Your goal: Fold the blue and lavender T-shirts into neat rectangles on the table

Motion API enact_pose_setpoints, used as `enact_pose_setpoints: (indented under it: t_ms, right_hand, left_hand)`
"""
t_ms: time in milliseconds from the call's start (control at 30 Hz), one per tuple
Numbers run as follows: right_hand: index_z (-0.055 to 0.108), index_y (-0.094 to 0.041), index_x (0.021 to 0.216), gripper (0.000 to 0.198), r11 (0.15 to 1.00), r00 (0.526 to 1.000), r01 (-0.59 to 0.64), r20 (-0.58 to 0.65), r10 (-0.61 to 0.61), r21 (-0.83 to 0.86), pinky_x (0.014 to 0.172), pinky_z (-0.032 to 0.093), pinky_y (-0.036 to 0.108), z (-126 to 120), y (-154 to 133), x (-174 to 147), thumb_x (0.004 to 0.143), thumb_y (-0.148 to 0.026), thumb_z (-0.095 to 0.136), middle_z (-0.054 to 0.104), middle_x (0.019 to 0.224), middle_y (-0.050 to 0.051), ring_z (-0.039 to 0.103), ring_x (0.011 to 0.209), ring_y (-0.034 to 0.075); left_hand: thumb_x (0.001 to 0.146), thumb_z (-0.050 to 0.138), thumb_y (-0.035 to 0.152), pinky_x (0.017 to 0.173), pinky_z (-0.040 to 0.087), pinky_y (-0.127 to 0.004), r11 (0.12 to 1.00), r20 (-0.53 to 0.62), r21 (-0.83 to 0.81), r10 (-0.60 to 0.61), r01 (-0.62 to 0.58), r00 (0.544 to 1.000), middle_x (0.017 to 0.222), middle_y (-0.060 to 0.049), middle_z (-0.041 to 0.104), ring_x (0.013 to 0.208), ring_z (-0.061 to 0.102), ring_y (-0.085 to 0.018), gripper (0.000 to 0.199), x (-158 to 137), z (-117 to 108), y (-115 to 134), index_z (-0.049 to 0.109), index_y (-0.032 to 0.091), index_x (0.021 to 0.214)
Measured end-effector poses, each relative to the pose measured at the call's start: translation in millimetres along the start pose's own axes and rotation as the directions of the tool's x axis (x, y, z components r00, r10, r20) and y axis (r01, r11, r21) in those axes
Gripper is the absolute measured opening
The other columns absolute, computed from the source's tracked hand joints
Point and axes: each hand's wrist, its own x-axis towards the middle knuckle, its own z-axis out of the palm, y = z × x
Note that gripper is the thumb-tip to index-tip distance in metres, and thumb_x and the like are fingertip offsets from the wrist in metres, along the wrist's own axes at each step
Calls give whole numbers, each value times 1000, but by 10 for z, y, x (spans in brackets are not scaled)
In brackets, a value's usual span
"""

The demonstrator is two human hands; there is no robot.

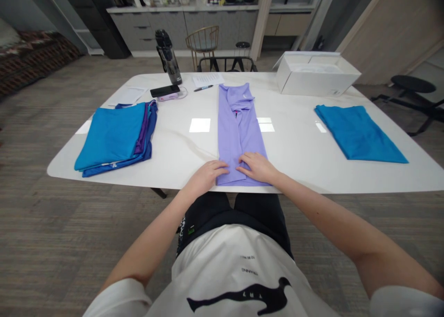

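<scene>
A lavender shirt lies folded into a long strip on the white table in front of me, its collar end pointing away. My left hand rests on the near left edge of the shirt, fingers stretched over the fabric. On the near right part of it lies my right hand, with its fingers spread and touching the cloth. Neither hand grips anything visibly. To the left sits a stack of folded clothes, blue on top with purple and dark blue beneath. A single folded blue garment lies at the right.
Behind the shirt stand a dark water bottle, a black phone, a pen and paper sheets. An open white box is at the back right. The table's near edge runs close to my body. Chairs stand beyond.
</scene>
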Motion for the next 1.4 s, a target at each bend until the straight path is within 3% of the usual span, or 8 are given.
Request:
enact_pose_setpoints:
  t_ms: [133, 467, 733, 967, 1100, 1233, 1300, 1400]
  right_hand:
    - [64, -21, 111, 31, 1000, 1000, -6, -19, 6, 16, 91, 41, 38, 23, 4, -29, 104, -48, 52, 70, 107, 10, 63, 104, 27]
    - [67, -22, 112, 26, 988, 1000, 11, 6, -12, 154, 93, 43, 40, -19, 65, -43, 104, -43, 54, 70, 107, 11, 64, 105, 27]
    - [77, -25, 104, 31, 977, 996, 39, 72, -55, 211, 89, 47, 39, -387, 689, -361, 103, -23, 46, 71, 106, 9, 66, 99, 25]
    - [79, -27, 110, 30, 953, 973, -13, 223, -58, 304, 88, 51, 37, -594, 956, -569, 103, -35, 51, 69, 111, 9, 66, 100, 24]
    - [80, -26, 103, 23, 941, 974, 2, 211, -78, 337, 86, 50, 37, -554, 912, -525, 100, -36, 58, 64, 108, 10, 63, 97, 24]
    - [78, -24, 97, 24, 873, 982, -73, 188, -22, 482, 87, 50, 36, -589, 899, -424, 100, -39, 59, 63, 108, 10, 62, 99, 23]
    - [75, -23, 97, 23, 811, 984, -138, 173, 46, 569, 84, 50, 35, -648, 917, -347, 98, -40, 60, 64, 108, 9, 62, 98, 23]
    - [71, -22, 96, 24, 688, 976, -218, 169, 139, 692, 74, 47, 33, -744, 1002, -153, 96, -44, 62, 66, 101, 7, 60, 87, 20]
  left_hand:
    - [93, 50, 3, 116, 48, -41, 1000, 84, 22, 17, -19, 996, 141, -6, 67, 136, 58, -19, 46, 93, 67, -244, 71, 25, 127]
    - [99, 51, 13, 116, 48, -41, 996, 128, -23, 86, -83, 988, 143, -7, 65, 134, 60, -20, 39, 95, -55, -281, 71, 25, 130]
    - [101, 58, 19, 108, 47, -42, 993, 215, -40, 119, -112, 969, 130, -5, 71, 125, 62, -22, 28, 252, -157, -319, 75, 28, 120]
    - [101, 59, 24, 103, 44, -40, 983, 291, -92, 178, -158, 940, 121, -5, 71, 116, 63, -23, 21, 415, -217, -368, 77, 28, 112]
    - [102, 56, 24, 104, 43, -39, 973, 236, -149, 211, -179, 949, 111, -4, 75, 109, 66, -20, 22, 485, -152, -420, 76, 27, 113]
    - [102, 56, 22, 105, 45, -40, 956, 69, -243, 184, -162, 981, 107, -3, 78, 104, 69, -19, 21, 558, -132, -412, 73, 25, 114]
    - [101, 55, 22, 101, 48, -38, 938, -25, -322, 125, -126, 992, 105, -4, 78, 100, 70, -19, 22, 616, -162, -397, 73, 23, 113]
    - [100, 55, 25, 89, 53, -33, 886, -123, -462, -93, 25, 988, 100, -5, 77, 94, 70, -18, 20, 774, -214, -409, 74, 22, 108]
